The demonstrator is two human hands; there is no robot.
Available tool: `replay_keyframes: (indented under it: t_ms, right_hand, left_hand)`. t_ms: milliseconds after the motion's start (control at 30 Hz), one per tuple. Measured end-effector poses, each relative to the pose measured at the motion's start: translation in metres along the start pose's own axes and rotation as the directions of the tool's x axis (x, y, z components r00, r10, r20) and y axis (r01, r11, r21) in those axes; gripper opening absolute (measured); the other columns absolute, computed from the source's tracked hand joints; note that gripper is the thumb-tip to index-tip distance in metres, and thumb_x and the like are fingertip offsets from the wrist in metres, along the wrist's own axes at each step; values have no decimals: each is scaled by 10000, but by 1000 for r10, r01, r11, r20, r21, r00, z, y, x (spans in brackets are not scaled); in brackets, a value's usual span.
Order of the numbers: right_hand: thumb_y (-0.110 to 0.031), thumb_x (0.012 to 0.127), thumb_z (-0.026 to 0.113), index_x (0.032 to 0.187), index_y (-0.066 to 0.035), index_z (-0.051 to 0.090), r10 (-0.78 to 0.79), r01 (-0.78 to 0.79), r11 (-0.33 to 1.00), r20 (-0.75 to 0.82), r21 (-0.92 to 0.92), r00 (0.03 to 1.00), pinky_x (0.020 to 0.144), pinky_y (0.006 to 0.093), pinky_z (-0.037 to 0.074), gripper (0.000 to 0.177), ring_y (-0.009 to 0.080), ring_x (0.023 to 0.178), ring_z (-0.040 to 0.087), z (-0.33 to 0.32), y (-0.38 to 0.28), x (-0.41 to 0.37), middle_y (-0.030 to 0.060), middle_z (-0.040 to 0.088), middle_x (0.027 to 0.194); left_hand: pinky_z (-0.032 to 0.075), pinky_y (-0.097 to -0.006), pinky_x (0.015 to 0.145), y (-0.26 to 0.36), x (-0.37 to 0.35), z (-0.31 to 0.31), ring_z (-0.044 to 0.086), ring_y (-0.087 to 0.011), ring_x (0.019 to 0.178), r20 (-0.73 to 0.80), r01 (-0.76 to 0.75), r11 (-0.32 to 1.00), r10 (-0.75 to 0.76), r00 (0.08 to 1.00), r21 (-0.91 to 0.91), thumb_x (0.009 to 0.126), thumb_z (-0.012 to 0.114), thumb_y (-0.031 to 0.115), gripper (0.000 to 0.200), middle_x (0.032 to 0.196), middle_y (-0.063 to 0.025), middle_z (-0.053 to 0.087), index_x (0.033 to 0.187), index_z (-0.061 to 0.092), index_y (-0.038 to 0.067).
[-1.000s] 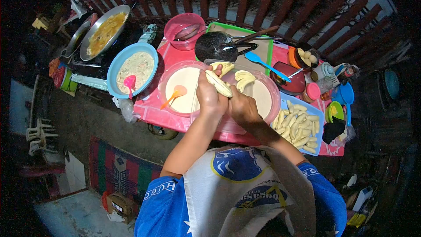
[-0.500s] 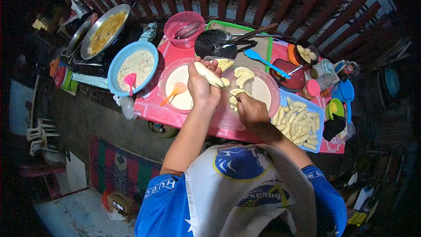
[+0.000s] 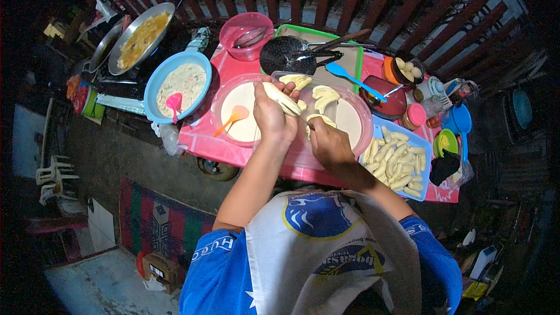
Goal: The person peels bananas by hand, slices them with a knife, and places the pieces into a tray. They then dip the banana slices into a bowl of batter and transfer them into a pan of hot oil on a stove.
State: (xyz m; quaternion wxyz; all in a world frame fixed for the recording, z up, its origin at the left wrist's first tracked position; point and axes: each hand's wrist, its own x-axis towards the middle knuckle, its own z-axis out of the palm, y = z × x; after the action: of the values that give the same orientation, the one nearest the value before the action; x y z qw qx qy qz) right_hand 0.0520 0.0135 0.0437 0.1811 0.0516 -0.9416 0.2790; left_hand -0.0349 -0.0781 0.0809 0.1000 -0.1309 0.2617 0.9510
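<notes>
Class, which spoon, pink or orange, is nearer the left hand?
The orange spoon, in the pale batter beside the left hand; the pink spoon is farther away, in the light-blue basin.

in the left fingers, a smooth, matt peeled banana. beyond them, a black pan with a rough, speckled surface and a smooth blue plastic spatula. to their left, a smooth plastic bowl and, farther off, a shiny metal wok. to their right, a smooth plastic tray. below, soft, matt cloth.

Dim, grainy edges; fisheye distortion.
</notes>
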Motion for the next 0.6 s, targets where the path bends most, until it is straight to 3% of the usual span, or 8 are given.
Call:
replay_keyframes:
  t_ms: [133,233,600]
  right_hand:
    - [-35,744,457,883,-4,434,-47,47,999,-16,-19,999,543,406,450,144,318,629,568,1,-2,4,169,543,662]
    - [-30,745,452,888,-4,430,17,-15,999,67,-30,998,538,405,446,147,318,626,568,1,-1,-1,174,542,663]
    - [-23,736,457,936,7,414,-40,40,999,6,1,999,537,410,444,206,331,618,560,7,-3,8,183,536,664]
  left_hand:
    - [464,-246,574,2,0,1,483,-137,653,-10,17,1000,-17,1000,-6,887,342,309,235,700,-24,457,889,423,88]
    - [465,-249,575,5,1,-2,486,-138,647,-4,25,1000,-25,1000,-8,886,348,309,239,695,-25,459,883,429,85]
    - [477,-273,643,6,-2,-4,504,-154,695,-4,147,987,-147,989,-64,892,330,270,228,679,-40,471,887,430,66]
